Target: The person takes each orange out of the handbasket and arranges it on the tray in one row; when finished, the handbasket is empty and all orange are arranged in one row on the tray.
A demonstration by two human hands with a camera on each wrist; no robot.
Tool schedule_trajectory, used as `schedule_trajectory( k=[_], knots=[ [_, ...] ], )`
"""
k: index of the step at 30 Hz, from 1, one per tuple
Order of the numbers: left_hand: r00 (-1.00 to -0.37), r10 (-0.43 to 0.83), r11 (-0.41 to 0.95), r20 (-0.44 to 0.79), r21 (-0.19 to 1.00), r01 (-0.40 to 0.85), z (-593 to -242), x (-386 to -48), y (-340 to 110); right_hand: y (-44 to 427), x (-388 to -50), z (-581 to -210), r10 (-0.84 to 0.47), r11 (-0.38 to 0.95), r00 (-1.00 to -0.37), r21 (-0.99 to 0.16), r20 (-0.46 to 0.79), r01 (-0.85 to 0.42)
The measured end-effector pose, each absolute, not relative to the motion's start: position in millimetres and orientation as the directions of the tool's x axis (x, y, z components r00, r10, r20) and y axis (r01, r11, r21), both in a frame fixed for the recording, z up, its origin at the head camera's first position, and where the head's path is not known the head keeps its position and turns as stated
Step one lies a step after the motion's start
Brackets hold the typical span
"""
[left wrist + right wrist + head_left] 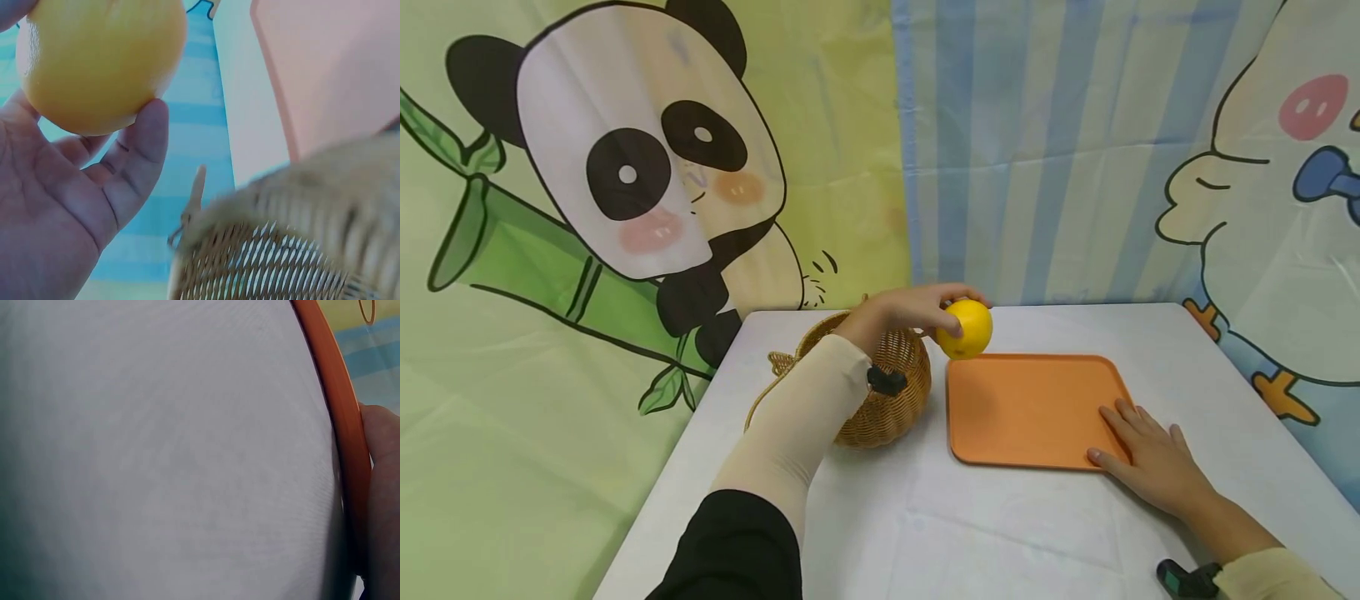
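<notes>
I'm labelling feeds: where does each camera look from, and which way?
Head: worn there, facing forward and down at the orange tray; left hand, right hand, sleeves show.
Left wrist: worn there, facing the yellow fruit; that hand shows.
Right wrist: worn there, facing the white tabletop; part of that hand shows.
Head and left wrist share the fruit, tray and wicker basket.

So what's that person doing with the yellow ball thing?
The person's left hand is holding a round yellow thing, maybe a fruit, near the far left corner of the orange tray. Their right hand rests on the tray's right side. The woven basket stands left of the tray, partly hidden by the left arm.
</notes>
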State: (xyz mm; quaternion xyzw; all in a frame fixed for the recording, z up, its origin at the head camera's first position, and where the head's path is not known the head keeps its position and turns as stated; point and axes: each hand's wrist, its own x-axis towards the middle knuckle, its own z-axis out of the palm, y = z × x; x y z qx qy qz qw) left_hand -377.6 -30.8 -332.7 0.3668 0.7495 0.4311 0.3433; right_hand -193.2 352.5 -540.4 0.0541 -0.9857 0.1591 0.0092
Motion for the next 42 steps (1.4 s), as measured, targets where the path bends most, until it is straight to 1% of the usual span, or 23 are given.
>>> schedule_trajectory(
  k=[5,14,22,28,31,36,42],
  knots=[
    [-0.487,0.855,0.313,-0.180,0.927,0.207,-337.8,-374.1,-10.8,352.2,-191.9,-539.8,-0.097,0.943,-0.995,-0.317,0.023,-0.099],
    [-0.533,0.841,0.277,-0.099,0.923,0.267,-355.9,-369.0,14.7,350.3,-192.5,-538.9,-0.085,0.948,-0.996,-0.306,0.025,-0.089],
    [-0.530,0.841,0.287,-0.110,0.921,0.263,-371.8,-367.9,28.9,347.1,-192.1,-535.4,-0.080,0.948,-0.996,-0.306,0.028,-0.084],
    [-0.534,0.837,0.259,-0.120,0.946,0.193,-378.6,-363.1,41.8,347.9,-192.0,-537.3,-0.079,0.947,-0.997,-0.311,0.017,-0.080],
    [-0.549,0.827,0.237,-0.122,0.961,0.143,-382.7,-361.2,48.3,348.7,-191.5,-537.7,-0.083,0.946,-0.996,-0.314,0.019,-0.085],
    [-0.582,0.803,0.235,-0.130,0.966,0.109,-389.1,-357.2,57.7,348.8,-192.0,-538.0,-0.079,0.947,-0.997,-0.311,0.012,-0.079],
    [-0.597,0.789,0.218,-0.143,0.974,0.055,-400.3,-354.2,68.8,348.2,-193.4,-538.8,-0.069,0.950,-0.998,-0.306,0.005,-0.067]
  ],
)
